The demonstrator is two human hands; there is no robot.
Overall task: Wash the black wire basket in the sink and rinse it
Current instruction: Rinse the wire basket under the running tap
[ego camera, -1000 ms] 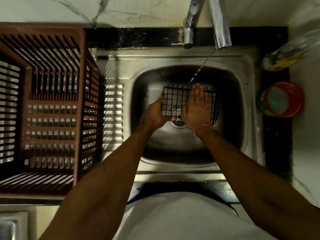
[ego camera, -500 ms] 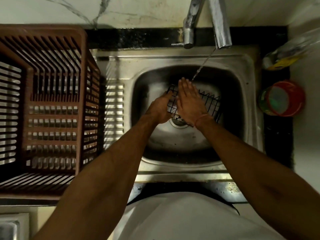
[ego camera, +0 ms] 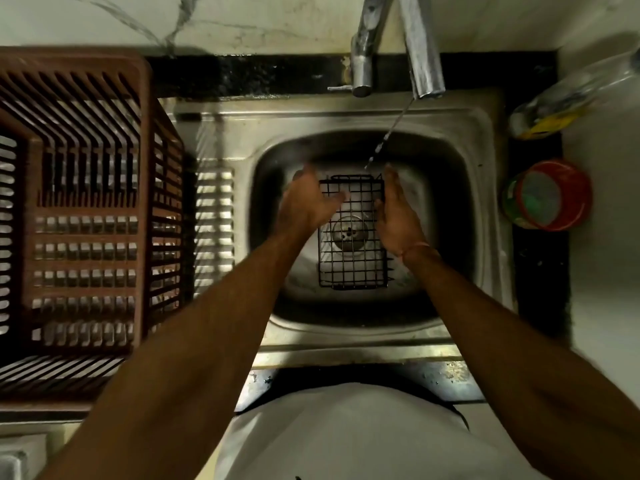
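Nearest me, my white shirt front [ego camera: 343,431] filled the bottom of the view, with both bare forearms reaching out over the steel sink [ego camera: 485,216]. The black wire basket [ego camera: 351,233] lay in the basin over the round drain strainer [ego camera: 349,234], its long side now running away from me; half a second before it had been tilted crosswise under my palms. My left hand [ego camera: 306,206] had moved off to the basket's left edge, thumb across the wire there, fingers spread and blurred. My right hand [ego camera: 398,211] stood flat against the right edge, fingers straight. The hands were apart, the basket between them. Beyond, a thin stream [ego camera: 389,133] fell from the chrome tap spout [ego camera: 424,57], as before. The brown slatted plastic crate [ego camera: 83,216] stood at left on the bench.
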